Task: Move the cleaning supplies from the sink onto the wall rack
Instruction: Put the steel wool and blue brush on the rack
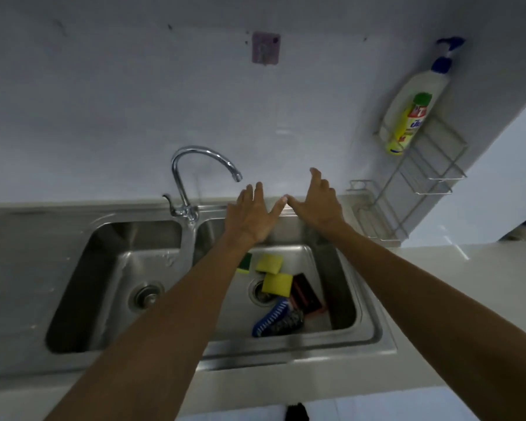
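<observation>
A steel double sink (374,326) holds the supplies in its right basin: two yellow sponges (276,284), a green-backed sponge (245,262) partly under my left forearm, a dark red scrub block (305,294) and a blue-and-white brush (272,319). The wire wall rack (428,171) hangs at the right, with a white pump bottle (419,92) and a small yellow bottle (406,129) in its top tier. My left hand (252,214) and my right hand (318,205) hover above the basin's back rim, fingers spread, thumbs nearly touching, both empty.
A curved chrome tap (192,171) rises between the basins, its spout just left of my left hand. The left basin has a drain (148,296). A square pink hook plate (265,47) is stuck on the wall. A pale counter (456,253) runs to the right.
</observation>
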A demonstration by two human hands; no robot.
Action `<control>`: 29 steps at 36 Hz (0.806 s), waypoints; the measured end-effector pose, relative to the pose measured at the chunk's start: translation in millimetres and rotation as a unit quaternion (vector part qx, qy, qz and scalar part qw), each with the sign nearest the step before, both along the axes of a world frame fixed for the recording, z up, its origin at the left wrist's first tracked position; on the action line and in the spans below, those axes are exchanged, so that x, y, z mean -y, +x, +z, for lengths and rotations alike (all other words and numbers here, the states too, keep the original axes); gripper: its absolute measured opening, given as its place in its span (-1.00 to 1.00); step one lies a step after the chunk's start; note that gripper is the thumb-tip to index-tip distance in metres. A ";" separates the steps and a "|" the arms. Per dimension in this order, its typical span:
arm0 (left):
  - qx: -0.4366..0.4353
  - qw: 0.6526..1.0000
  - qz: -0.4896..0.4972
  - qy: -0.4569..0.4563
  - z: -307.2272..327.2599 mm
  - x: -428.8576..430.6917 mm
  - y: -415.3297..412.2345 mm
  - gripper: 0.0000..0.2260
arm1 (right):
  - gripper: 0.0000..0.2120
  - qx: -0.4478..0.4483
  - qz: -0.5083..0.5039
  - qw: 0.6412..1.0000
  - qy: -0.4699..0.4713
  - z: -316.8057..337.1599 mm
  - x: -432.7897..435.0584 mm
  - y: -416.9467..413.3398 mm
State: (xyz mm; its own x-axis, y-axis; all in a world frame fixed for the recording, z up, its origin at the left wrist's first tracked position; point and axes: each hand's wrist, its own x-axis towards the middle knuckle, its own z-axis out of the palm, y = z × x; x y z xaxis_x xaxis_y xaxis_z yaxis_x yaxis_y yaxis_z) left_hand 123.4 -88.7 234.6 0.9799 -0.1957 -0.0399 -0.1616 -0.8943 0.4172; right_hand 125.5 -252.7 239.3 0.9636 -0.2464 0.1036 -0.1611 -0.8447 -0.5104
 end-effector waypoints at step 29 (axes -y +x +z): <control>-0.173 0.983 0.009 0.055 -241.9 -81.8 -119.5 -0.20 | -0.15 -0.345 0.282 0.876 -0.183 -288.9 -42.5 -72.9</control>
